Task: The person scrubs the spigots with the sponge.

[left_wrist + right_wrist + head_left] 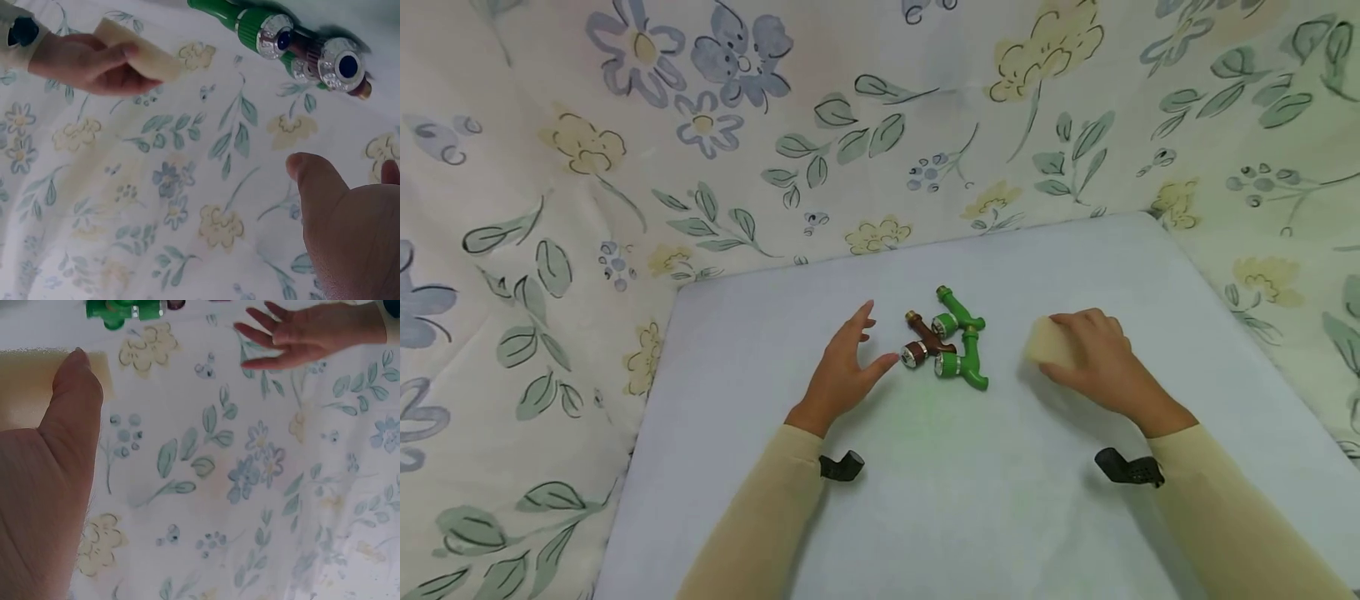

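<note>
My right hand [1101,362] grips a pale cream sponge [1045,343] over the right part of the table, thumb on its near side. In the right wrist view the thumb lies along the sponge [25,390]. Three small plastic taps lie clustered near the table's middle: a brown tap [932,340], a green tap [972,365] in front and another green tap [964,317] behind. Each has a round knob with silver trim. My left hand [842,371] holds nothing, its thumb and fingers spread just left of the brown tap's knob.
The white table [925,500] carries all of this. A floral cloth [880,150] hangs behind it and on both sides. Each sleeve bears a dark wrist camera, the left camera [842,467] and the right camera [1127,468].
</note>
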Demonstrator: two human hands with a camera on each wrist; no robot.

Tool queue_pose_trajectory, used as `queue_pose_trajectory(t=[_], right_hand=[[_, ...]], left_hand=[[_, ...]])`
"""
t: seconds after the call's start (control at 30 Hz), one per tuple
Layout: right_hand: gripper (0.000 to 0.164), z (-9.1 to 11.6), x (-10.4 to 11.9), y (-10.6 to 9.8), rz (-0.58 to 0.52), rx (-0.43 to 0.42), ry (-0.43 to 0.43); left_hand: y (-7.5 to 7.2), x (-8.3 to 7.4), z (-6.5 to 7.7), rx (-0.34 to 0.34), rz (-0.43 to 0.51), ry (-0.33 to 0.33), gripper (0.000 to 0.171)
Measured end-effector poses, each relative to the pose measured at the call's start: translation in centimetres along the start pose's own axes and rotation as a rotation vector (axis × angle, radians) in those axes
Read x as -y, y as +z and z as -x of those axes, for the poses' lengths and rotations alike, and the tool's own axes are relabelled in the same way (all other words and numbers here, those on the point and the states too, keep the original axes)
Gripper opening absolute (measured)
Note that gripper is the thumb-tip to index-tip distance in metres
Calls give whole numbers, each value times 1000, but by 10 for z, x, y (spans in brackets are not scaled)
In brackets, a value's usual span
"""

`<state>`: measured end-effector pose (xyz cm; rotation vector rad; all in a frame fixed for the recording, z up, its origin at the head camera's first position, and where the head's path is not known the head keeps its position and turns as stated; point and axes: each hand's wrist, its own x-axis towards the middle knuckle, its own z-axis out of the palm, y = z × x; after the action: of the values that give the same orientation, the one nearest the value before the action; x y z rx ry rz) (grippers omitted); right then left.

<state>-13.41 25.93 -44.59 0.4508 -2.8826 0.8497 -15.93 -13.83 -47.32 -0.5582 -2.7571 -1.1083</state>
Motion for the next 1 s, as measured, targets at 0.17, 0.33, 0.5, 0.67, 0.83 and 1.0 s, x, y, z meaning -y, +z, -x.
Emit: queue_pose_trajectory(t=[0.17,0.33,0.5,0.67,0.83,1.0], right_hand=[[67,-21,27,-26,-59,-61,-60],[67,-36,55,-42,-142,-80,-110],[68,-44,75,-44,-213,-65,-118],[69,-47,82,-38,-236,-48,-122],[71,-48,82,-32,-232,-41,-121],[71,-49,83,-32,-215,-41,-137]], left_hand=[[17,-1,-1,15,26,14,84],[38,1,-2,7,81,14,83],[56,3,-5,-1,62,27,81],[68,4,-8,13,-47,41,75],[68,5,-11,6,-69,36,65],[60,7,-15,-32,34,0,52]])
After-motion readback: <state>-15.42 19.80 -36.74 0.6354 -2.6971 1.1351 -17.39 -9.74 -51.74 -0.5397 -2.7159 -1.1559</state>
